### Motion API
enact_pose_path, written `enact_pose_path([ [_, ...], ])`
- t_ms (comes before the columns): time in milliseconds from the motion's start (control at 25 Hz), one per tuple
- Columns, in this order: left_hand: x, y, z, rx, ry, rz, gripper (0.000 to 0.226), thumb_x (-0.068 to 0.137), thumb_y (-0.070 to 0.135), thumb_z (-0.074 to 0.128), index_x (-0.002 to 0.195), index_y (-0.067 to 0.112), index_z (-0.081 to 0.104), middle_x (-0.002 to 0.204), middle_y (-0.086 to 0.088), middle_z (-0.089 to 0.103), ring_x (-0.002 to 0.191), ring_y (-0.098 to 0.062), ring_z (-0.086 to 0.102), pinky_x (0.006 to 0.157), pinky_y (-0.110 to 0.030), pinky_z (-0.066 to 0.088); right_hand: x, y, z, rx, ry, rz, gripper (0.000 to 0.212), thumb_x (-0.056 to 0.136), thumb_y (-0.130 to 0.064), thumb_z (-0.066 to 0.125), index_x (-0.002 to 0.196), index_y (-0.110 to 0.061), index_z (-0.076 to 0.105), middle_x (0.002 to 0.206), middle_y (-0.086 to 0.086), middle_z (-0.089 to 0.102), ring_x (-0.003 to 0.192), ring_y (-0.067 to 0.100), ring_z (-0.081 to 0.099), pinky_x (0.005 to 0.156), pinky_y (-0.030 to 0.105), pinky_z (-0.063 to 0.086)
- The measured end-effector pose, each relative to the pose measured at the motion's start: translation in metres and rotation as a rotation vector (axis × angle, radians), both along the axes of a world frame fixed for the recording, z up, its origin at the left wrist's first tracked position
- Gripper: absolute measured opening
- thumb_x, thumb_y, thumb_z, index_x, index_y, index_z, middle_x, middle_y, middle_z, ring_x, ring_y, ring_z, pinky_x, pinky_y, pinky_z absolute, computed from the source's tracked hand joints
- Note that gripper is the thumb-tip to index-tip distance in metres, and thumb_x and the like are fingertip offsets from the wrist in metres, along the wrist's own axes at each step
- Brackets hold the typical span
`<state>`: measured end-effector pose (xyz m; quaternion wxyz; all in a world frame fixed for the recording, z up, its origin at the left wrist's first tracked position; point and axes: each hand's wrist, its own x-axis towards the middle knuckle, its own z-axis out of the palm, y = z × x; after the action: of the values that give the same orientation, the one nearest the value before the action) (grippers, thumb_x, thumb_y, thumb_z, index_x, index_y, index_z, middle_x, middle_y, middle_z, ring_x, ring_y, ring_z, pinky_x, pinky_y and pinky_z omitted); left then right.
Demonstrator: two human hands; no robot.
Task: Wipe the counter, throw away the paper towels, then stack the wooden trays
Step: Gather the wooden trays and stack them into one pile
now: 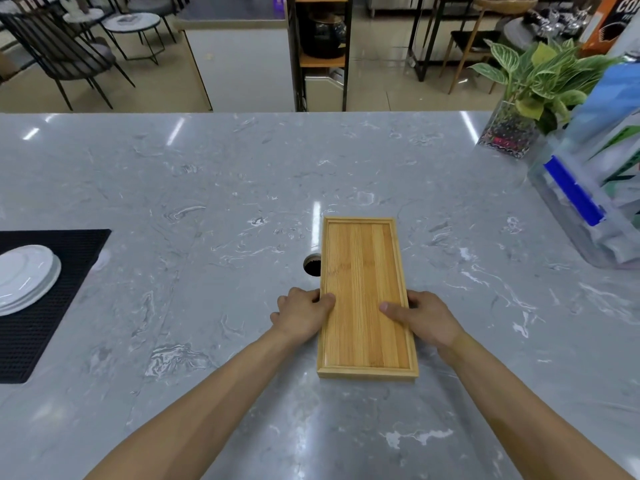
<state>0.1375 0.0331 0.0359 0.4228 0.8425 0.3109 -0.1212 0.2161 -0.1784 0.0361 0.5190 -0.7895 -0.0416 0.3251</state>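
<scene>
The grey marble counter [214, 188] fills the view and shows no paper towels, so judge the work to be in its tray-stacking step. At 9 o'clock a black mat [38, 327] carries a stack of white plates [24, 277]; at 2 o'clock stand a potted plant [533, 84] and a clear container [588, 202]. The wooden tray [363, 292] lies just right of centre, its long axis running 12 to 6 o'clock, with a thin second edge visible under its near end; whether that is a lower tray cannot be told. A small round counter hole [312, 265] sits at the tray's left edge, partly covered by it. Your left hand [301, 315] holds the left long edge, thumb on the tray floor, fingers wrapped outside. Your right hand [424, 315] mirrors it on the right long edge. Both hands grip the near half, equally close, so any squaring move would likely act along the long axis.
</scene>
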Motion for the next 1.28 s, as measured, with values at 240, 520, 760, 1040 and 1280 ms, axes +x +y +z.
enact_pose_path([
  [240, 0.003, -0.008, 0.003, -0.146, -0.042, 0.089, 0.032, 0.095, 0.039, 0.045, 0.081, 0.020, 0.067, 0.108, -0.009, 0.065, 0.106, -0.028, 0.056, 0.097, -0.047, 0.047, 0.002, 0.005, 0.001, 0.085, 0.075, -0.115, 0.015, 0.079, -0.020, 0.078, 0.092, -0.021, 0.071, 0.094, -0.003, 0.074, 0.080, 0.006, 0.071, 0.062, 0.016, 0.054],
  [520, -0.002, -0.001, 0.003, -0.396, -0.150, 0.170, 0.027, 0.097, 0.034, 0.048, 0.079, 0.028, 0.067, 0.100, -0.001, 0.072, 0.095, -0.018, 0.067, 0.090, -0.038, 0.054, 0.002, 0.014, 0.008, 0.132, 0.122, -0.181, 0.024, 0.077, -0.016, 0.079, 0.100, -0.016, 0.071, 0.094, -0.001, 0.075, 0.074, 0.006, 0.072, 0.053, 0.014, 0.053],
  [760, -0.003, 0.019, 0.011, -0.528, -0.205, 0.180, 0.022, 0.097, 0.033, 0.052, 0.084, 0.027, 0.069, 0.088, 0.010, 0.072, 0.080, -0.006, 0.069, 0.064, -0.019, 0.051, 0.000, 0.019, 0.023, 0.178, 0.188, -0.184, 0.031, 0.076, -0.015, 0.079, 0.106, -0.015, 0.071, 0.094, 0.001, 0.078, 0.082, 0.013, 0.073, 0.056, 0.019, 0.056],
  [1040, -0.007, 0.043, 0.016, -0.735, -0.203, 0.216, 0.024, 0.087, 0.029, 0.071, 0.104, 0.012, 0.072, 0.091, -0.002, 0.078, 0.084, -0.019, 0.074, 0.075, -0.035, 0.058, 0.001, 0.012, 0.032, 0.271, 0.252, -0.152, 0.043, 0.070, -0.031, 0.082, 0.110, -0.023, 0.071, 0.107, 0.004, 0.075, 0.098, 0.020, 0.071, 0.078, 0.035, 0.056],
  [1280, 0.003, 0.036, 0.033, -0.830, -0.262, 0.175, 0.038, 0.076, 0.033, 0.080, 0.107, 0.013, 0.070, 0.101, -0.003, 0.077, 0.092, -0.018, 0.073, 0.072, -0.039, 0.058, 0.016, -0.006, 0.041, 0.372, 0.273, -0.172, 0.048, 0.067, -0.022, 0.083, 0.113, -0.018, 0.070, 0.111, 0.008, 0.073, 0.102, 0.025, 0.069, 0.076, 0.038, 0.058],
])
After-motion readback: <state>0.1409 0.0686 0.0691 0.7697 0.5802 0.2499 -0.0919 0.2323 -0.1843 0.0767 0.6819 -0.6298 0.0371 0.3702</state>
